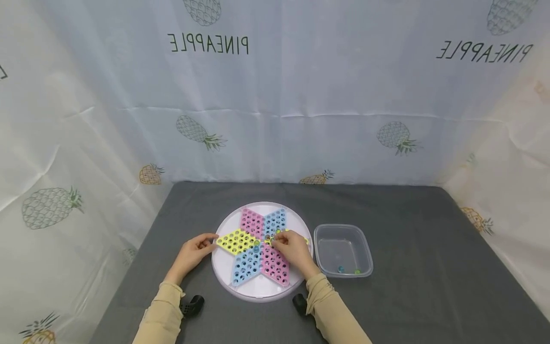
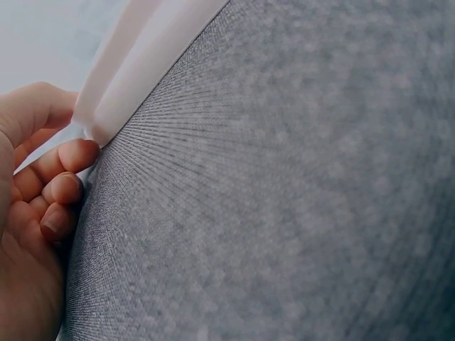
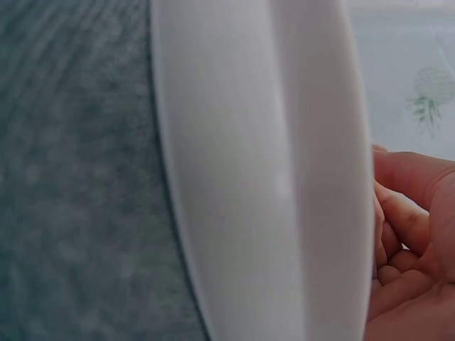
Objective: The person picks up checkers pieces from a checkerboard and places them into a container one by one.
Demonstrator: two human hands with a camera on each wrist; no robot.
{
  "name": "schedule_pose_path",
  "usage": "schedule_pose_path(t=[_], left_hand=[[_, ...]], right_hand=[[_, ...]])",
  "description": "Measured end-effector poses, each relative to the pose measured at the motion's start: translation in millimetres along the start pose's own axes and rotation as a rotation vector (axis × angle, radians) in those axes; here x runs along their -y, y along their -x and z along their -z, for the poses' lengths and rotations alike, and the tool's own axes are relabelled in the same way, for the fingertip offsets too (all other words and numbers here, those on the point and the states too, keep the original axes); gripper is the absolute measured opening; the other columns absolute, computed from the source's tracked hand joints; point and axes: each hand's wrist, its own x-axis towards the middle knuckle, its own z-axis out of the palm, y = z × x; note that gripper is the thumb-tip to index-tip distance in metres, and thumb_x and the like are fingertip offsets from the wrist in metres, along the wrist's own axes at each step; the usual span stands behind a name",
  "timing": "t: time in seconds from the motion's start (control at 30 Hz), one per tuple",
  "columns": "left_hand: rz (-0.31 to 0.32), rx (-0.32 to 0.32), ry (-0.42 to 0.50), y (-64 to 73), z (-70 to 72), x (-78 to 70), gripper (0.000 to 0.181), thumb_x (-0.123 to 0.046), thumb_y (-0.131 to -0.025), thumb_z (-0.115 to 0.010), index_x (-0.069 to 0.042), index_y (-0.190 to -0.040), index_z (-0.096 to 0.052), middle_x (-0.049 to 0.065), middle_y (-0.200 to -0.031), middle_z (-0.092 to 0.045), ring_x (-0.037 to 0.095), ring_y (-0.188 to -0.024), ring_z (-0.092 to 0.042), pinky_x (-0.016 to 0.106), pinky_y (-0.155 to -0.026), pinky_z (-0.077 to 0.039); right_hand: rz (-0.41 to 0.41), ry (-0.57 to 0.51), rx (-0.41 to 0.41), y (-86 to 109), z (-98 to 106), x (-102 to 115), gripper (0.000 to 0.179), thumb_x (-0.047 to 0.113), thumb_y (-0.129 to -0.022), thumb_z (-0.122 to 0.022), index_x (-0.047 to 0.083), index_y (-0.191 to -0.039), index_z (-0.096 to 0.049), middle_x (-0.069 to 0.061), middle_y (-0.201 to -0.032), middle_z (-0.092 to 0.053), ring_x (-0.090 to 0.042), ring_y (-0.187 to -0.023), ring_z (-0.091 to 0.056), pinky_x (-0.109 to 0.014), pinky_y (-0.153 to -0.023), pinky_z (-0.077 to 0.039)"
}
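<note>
"What lay on the dark table [image 1: 408, 267]?"
"A round board [image 1: 258, 287], marbles [image 1: 256, 243] near its middle. I saw the left hand [image 1: 194, 251] pinching its rim; over its centre the right hand [image 1: 296, 251] hid its grip."
"Risk?"
"A rim tug could have unseated marbles. Only the head view showed those; the left-wrist view, curled lower fingers [image 2: 65, 188]."

We have a table [image 1: 421, 282] here with a plain dark grey top that stretches beyond both hands and far out to the right of them. Directly on it lies a round white board [image 1: 262, 288], its left rim at the fingertips of the left hand [image 1: 193, 252], its right part beneath the right hand [image 1: 294, 247]. Just right of that second hand, beside the board, we see a clear plastic box [image 1: 337, 248].
</note>
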Motion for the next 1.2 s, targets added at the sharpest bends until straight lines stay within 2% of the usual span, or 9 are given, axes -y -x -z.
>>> schedule_pose_path(t=[0.13, 0.43, 0.77, 1.2], left_hand=[[0.004, 0.003, 0.0, 0.6, 0.5, -0.4, 0.027, -0.034, -0.079, -0.061, -0.025, -0.105, -0.06, 0.002, -0.079, -0.052, 0.012, -0.065, -0.045, 0.023, -0.058, -0.035], [0.006, 0.003, 0.011, 0.1, -0.7, 0.8, 0.028, -0.038, -0.078, -0.062, -0.027, -0.104, -0.06, 0.001, -0.079, -0.053, 0.011, -0.065, -0.045, 0.023, -0.058, -0.037], [0.003, -0.011, 0.007, 0.0, -0.3, 1.5, 0.027, -0.036, -0.079, -0.062, -0.027, -0.103, -0.06, 0.001, -0.079, -0.052, 0.011, -0.064, -0.045, 0.023, -0.058, -0.036], [0.013, -0.011, 0.004, 0.1, -0.9, 1.4, 0.027, -0.036, -0.079, -0.062, -0.026, -0.103, -0.06, 0.001, -0.079, -0.052, 0.012, -0.066, -0.045, 0.024, -0.058, -0.036]], right_hand=[[-0.014, -0.018, 0.001, 1.2, 0, 0, 0.02, 0.028, -0.078, -0.063, 0.012, -0.091, -0.065, 0.002, -0.077, -0.058, -0.008, -0.067, -0.049, -0.02, -0.061, -0.041], [0.015, -0.056, -0.038, 9.1, 5, 3, 0.019, 0.029, -0.078, -0.064, 0.016, -0.09, -0.065, 0.003, -0.079, -0.059, -0.008, -0.071, -0.05, -0.021, -0.065, -0.042], [0.047, -0.106, -0.078, 12.2, 9, 7, 0.018, 0.032, -0.076, -0.065, 0.018, -0.087, -0.065, 0.004, -0.074, -0.055, -0.007, -0.066, -0.047, -0.018, -0.059, -0.04], [0.133, -0.194, -0.207, 21.7, 26, 20, 0.016, 0.028, -0.075, -0.068, 0.018, -0.086, -0.066, 0.005, -0.072, -0.055, -0.007, -0.063, -0.049, -0.017, -0.057, -0.042]])
